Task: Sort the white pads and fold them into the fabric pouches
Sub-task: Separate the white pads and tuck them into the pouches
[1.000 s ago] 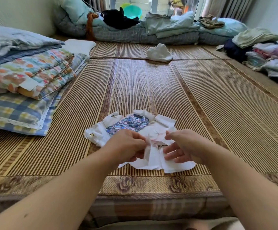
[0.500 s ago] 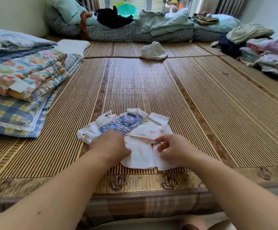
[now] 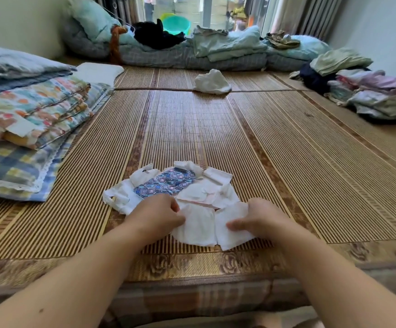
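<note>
A striped bamboo mat point(image 3: 192, 129) covered the bed. Near its front edge lay a heap of white pads point(image 3: 197, 224) around a patterned pouch point(image 3: 166, 183). Folded quilts point(image 3: 34, 114) sat left, a crumpled white cloth point(image 3: 212, 82) far back, and folded clothes point(image 3: 369, 95) right.

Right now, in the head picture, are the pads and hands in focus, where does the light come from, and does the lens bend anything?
Head view, light: soft daylight from the far window, no hard shadows; head view, focus: white pads, left hand and right hand are sharp; head view, distortion: the wide lens fans the mat stripes and stretches the forearms.
</note>
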Action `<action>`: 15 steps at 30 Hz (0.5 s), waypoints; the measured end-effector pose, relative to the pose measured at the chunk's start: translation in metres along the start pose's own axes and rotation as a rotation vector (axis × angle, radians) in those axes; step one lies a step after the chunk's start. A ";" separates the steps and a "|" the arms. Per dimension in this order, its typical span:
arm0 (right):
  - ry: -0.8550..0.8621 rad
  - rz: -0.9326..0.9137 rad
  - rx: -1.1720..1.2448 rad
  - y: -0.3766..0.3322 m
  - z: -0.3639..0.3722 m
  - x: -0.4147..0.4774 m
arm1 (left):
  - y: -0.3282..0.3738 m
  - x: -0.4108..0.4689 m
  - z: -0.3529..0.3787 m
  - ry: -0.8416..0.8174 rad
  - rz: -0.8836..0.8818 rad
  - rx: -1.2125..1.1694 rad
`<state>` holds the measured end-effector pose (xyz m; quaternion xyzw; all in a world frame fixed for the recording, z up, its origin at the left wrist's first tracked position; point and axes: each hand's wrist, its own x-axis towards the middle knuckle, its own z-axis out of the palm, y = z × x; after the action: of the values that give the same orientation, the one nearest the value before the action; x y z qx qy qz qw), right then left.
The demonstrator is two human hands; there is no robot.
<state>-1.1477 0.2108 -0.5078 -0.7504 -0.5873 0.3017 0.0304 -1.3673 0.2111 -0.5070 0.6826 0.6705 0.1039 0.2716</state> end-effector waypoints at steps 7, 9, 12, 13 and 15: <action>0.289 -0.353 0.482 -0.020 -0.008 -0.022 | 0.015 -0.014 -0.005 -0.163 -0.093 -0.792; 0.303 -0.485 0.485 -0.032 0.002 -0.029 | 0.020 -0.017 -0.004 -0.197 -0.107 -0.881; 0.189 -0.576 0.548 -0.040 0.021 -0.032 | 0.025 -0.017 0.000 -0.247 -0.107 -0.960; 0.142 -0.585 0.575 -0.041 0.024 -0.032 | 0.025 -0.017 0.000 -0.261 -0.103 -0.996; 0.068 -0.636 0.592 -0.040 0.025 -0.031 | 0.025 -0.016 -0.001 -0.278 -0.087 -1.074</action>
<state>-1.1984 0.1879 -0.4995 -0.5006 -0.6760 0.4078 0.3551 -1.3474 0.1965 -0.4897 0.4269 0.5088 0.3288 0.6714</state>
